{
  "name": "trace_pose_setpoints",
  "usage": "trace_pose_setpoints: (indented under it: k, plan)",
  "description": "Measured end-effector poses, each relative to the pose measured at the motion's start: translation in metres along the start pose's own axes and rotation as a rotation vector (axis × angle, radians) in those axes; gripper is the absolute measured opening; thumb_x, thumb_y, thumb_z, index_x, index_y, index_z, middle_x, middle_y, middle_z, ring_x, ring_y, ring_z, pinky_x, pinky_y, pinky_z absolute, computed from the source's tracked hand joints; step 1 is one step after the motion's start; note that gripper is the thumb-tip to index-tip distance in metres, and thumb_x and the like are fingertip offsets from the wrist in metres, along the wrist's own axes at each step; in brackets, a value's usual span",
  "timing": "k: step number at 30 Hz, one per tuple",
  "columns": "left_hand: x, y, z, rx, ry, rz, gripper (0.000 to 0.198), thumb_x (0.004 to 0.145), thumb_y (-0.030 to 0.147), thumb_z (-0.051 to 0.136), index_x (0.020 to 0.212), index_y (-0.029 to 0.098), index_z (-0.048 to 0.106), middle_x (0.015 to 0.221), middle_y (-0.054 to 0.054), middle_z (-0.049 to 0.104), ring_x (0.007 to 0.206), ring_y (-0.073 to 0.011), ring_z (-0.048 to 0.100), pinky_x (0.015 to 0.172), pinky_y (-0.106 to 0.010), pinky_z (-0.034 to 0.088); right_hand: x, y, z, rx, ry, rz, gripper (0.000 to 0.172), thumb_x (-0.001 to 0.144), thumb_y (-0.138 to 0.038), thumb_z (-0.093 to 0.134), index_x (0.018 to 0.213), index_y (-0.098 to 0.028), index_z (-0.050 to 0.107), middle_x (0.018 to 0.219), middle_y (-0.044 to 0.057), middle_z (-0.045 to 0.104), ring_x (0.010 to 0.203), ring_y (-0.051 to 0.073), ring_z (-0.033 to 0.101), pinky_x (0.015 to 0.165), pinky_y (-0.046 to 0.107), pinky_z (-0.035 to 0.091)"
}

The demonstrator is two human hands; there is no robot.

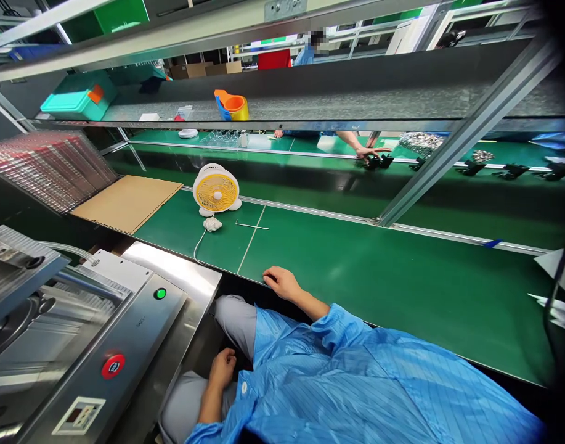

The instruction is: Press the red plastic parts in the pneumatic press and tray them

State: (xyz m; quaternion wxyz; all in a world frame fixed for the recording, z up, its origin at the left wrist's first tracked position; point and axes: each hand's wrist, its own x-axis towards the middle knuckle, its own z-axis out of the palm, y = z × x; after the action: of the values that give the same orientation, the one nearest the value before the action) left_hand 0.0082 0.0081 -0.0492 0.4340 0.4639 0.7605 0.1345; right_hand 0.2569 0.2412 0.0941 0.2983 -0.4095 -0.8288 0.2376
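Observation:
My right hand [282, 282] rests palm down on the near edge of the green work table [379, 283], fingers loosely spread and holding nothing. My left hand [223, 367] lies on my lap against the grey trousers, fingers curled in with nothing visible in them. Both arms are in blue striped coat sleeves. A small white and yellow desk fan [216, 191] stands on the table beyond my right hand, its cord [199, 242] trailing toward the edge. A thin metal rod [252, 226] lies beside the fan.
A metal machine [125, 333] with a green lamp [160, 293] and a red button [113, 365] stands at my left. Flat cardboard [127, 202] and stacked trays [51, 169] lie behind it. Across the line, another person's hand [369, 151] touches black parts. A slanted frame post [467, 132] crosses the table.

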Motion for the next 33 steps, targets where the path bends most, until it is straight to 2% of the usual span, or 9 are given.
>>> trace_pose_setpoints:
  k: [13,17,19,21,24,26,27,30,33]
  plan:
    - [-0.004,0.007,-0.003,0.009,-0.013,-0.019,0.027,0.088,0.016,0.051,0.109,0.013,0.068,0.111,-0.010,0.074,0.102,-0.0162,0.067,0.086,-0.023,0.046,0.002,-0.002,-0.002,-0.023,-0.025,0.028,0.011,0.093,-0.022,0.057,0.094,-0.021,0.069,0.089,0.004,0.069,0.085,0.021,0.063,0.080,0.034,0.049]
    - [-0.002,0.004,-0.001,0.006,-0.015,-0.007,0.028,0.089,0.017,0.050,0.110,0.012,0.067,0.111,-0.010,0.074,0.102,-0.0165,0.068,0.086,-0.023,0.046,-0.005,-0.010,-0.014,-0.029,-0.028,0.052,0.019,0.099,-0.034,0.058,0.104,-0.020,0.068,0.103,0.006,0.068,0.090,0.021,0.063,0.083,0.036,0.052]
    - [-0.001,0.003,-0.001,0.002,-0.014,-0.004,0.028,0.089,0.017,0.050,0.111,0.012,0.067,0.111,-0.010,0.074,0.102,-0.0165,0.068,0.087,-0.023,0.047,-0.020,-0.010,-0.036,-0.031,-0.007,0.066,0.028,0.099,-0.042,0.060,0.112,-0.018,0.065,0.114,0.008,0.064,0.096,0.022,0.063,0.086,0.040,0.053]
    - [0.000,0.002,0.000,0.003,-0.012,-0.008,0.029,0.088,0.017,0.050,0.111,0.012,0.067,0.111,-0.011,0.074,0.102,-0.0164,0.068,0.087,-0.023,0.047,-0.045,0.002,-0.076,-0.034,0.020,0.083,0.032,0.100,-0.045,0.058,0.116,-0.018,0.064,0.115,0.008,0.064,0.097,0.023,0.063,0.087,0.041,0.054]
    - [-0.001,0.003,-0.001,0.011,-0.014,-0.008,0.029,0.088,0.018,0.050,0.111,0.013,0.067,0.113,-0.011,0.073,0.103,-0.0165,0.067,0.087,-0.023,0.047,-0.094,0.048,-0.158,-0.029,0.087,0.117,0.038,0.107,-0.039,0.034,0.111,-0.026,0.070,0.099,0.003,0.070,0.094,0.025,0.065,0.078,0.039,0.054]
    - [-0.001,0.004,-0.002,0.015,-0.015,-0.010,0.029,0.088,0.018,0.050,0.110,0.013,0.067,0.114,-0.011,0.073,0.104,-0.0172,0.067,0.088,-0.024,0.048,-0.123,0.087,-0.207,0.109,0.028,-0.003,0.050,0.108,-0.035,0.021,0.116,-0.033,0.070,0.096,0.003,0.073,0.086,0.020,0.069,0.068,0.036,0.055]
    - [-0.001,0.004,-0.002,0.015,-0.015,-0.011,0.029,0.087,0.018,0.050,0.110,0.013,0.067,0.115,-0.011,0.073,0.105,-0.0177,0.067,0.089,-0.024,0.048,-0.134,0.104,-0.224,0.149,0.111,-0.056,0.055,0.108,-0.034,0.016,0.116,-0.035,0.070,0.093,0.003,0.074,0.081,0.018,0.070,0.063,0.035,0.055]
    - [0.000,0.005,-0.003,0.020,-0.015,-0.011,0.029,0.087,0.020,0.049,0.109,0.015,0.068,0.114,-0.009,0.073,0.106,-0.0186,0.068,0.092,-0.026,0.049,-0.152,0.131,-0.244,0.099,0.113,-0.105,0.050,0.107,-0.030,0.021,0.131,-0.036,0.063,0.104,0.006,0.074,0.084,0.017,0.072,0.066,0.036,0.057]
    - [0.001,0.005,-0.004,0.036,-0.018,-0.005,0.031,0.087,0.021,0.048,0.111,0.015,0.067,0.113,-0.009,0.074,0.107,-0.0192,0.068,0.094,-0.027,0.050,-0.161,0.127,-0.240,0.022,0.127,-0.137,0.047,0.107,-0.027,0.024,0.142,-0.036,0.053,0.110,0.006,0.073,0.086,0.017,0.072,0.072,0.036,0.058]
